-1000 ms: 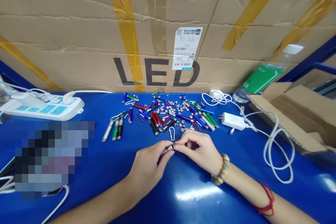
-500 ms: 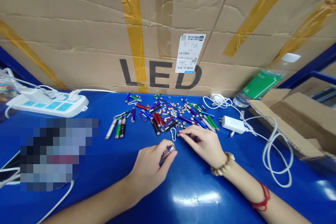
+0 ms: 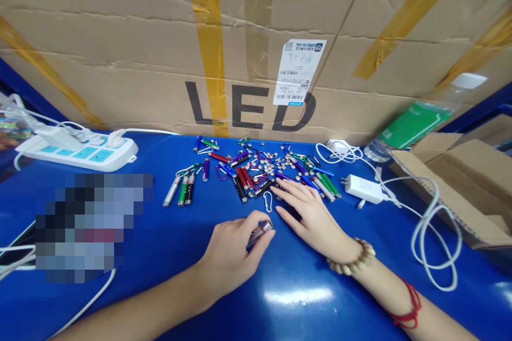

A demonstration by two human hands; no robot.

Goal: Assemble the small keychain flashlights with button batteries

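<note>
Held between the thumb and fingers of my left hand is a small grey metal torch tube, its end tilted up to the right; part of it is hidden by my fingers. My right hand lies palm down with fingers spread, the fingertips at the near edge of the pile. Beside those fingertips is a loose silver carabiner. Beyond lie several coloured tubes, among them red ones and a black one, mixed with button cells. What is under my right fingers is hidden.
Silver, green and black key-ring torches lie left of the pile. A white power strip is at the left, with a pixelated object in front. To the right are a charger, looped cable, tilted bottle and open carton. A large cardboard box stands behind.
The fingers of my right hand have gone from a pinch by the carabiner to spread out over the pile's near edge. My left hand keeps its hold on the torch tube. The view has shifted slightly.
</note>
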